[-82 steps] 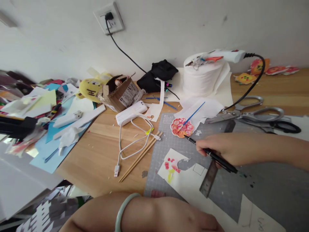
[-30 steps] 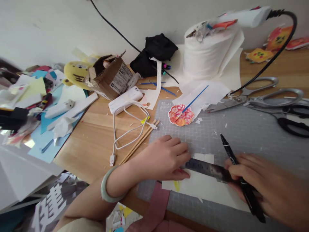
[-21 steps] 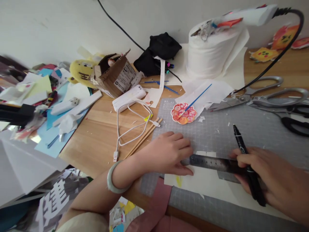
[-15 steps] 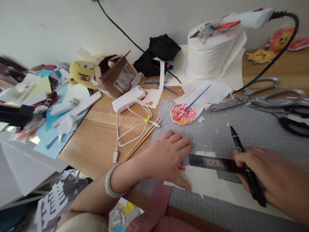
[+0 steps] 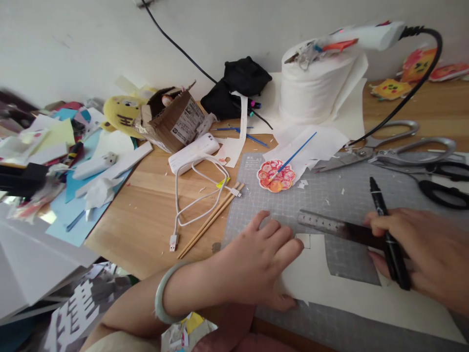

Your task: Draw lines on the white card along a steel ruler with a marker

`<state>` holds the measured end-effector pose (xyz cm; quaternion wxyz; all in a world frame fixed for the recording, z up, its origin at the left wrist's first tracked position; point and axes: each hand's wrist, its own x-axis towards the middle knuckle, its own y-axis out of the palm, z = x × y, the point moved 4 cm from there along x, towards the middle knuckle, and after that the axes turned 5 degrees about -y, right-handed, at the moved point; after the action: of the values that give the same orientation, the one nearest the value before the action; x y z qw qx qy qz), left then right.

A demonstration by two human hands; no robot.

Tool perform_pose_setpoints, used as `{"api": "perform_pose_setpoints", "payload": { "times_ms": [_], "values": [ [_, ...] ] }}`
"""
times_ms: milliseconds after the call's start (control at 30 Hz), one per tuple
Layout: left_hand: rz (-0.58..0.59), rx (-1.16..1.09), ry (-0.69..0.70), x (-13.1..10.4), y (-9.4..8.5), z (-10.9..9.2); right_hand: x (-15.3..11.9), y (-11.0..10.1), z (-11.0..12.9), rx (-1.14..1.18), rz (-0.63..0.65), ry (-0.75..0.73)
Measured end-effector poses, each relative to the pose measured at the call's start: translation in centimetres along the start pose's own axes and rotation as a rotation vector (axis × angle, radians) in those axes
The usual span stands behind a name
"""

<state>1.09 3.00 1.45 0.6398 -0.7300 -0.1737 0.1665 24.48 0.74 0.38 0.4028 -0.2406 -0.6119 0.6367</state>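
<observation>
My left hand, with a pale bangle on the wrist, lies over the left end of a cream paper sheet, fingers and thumb apart. A small rectangle is drawn in pen near the paper's upper edge, by my fingertips. My right hand is closed around a black marker, its tip pointing up and away. That same hand also grips the right end of a metal ruler, which lies across the view above the paper's upper edge. Beneath is a grey cutting mat.
A red flower cutout with a blue brush across it lies on the mat. Large scissors are at the right. A white cable, chopsticks, a power bank, a cardboard box and a tissue roll stand around.
The ruler has shifted up and right, away from the paper's drawn corner, with my right hand and the marker. My left hand has slid slightly right, and the view has shifted a little.
</observation>
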Motion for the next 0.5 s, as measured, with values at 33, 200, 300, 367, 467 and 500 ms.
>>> {"api": "perform_pose_setpoints", "payload": {
  "times_ms": [33,200,300,367,467,500],
  "values": [
    [0.002,-0.005,-0.004,0.0,0.0,0.0,0.2,-0.2,-0.2,-0.011,-0.011,0.007],
    [-0.004,-0.005,-0.021,0.2,0.2,0.2,0.9,-0.4,-0.6,0.009,0.031,0.015],
    [-0.054,-0.001,-0.036,0.3,0.3,0.4,0.7,-0.4,-1.3,0.015,0.094,0.068],
    [-0.093,0.003,-0.055,0.4,0.4,0.7,0.6,-0.4,-1.9,0.021,0.154,0.108],
    [-0.120,0.000,-0.099,0.6,0.3,1.3,0.5,-0.7,-2.8,-0.005,0.203,0.193],
    [-0.120,-0.003,-0.115,0.7,0.3,1.4,0.5,-0.8,-3.2,-0.015,0.207,0.232]
  ]
}}
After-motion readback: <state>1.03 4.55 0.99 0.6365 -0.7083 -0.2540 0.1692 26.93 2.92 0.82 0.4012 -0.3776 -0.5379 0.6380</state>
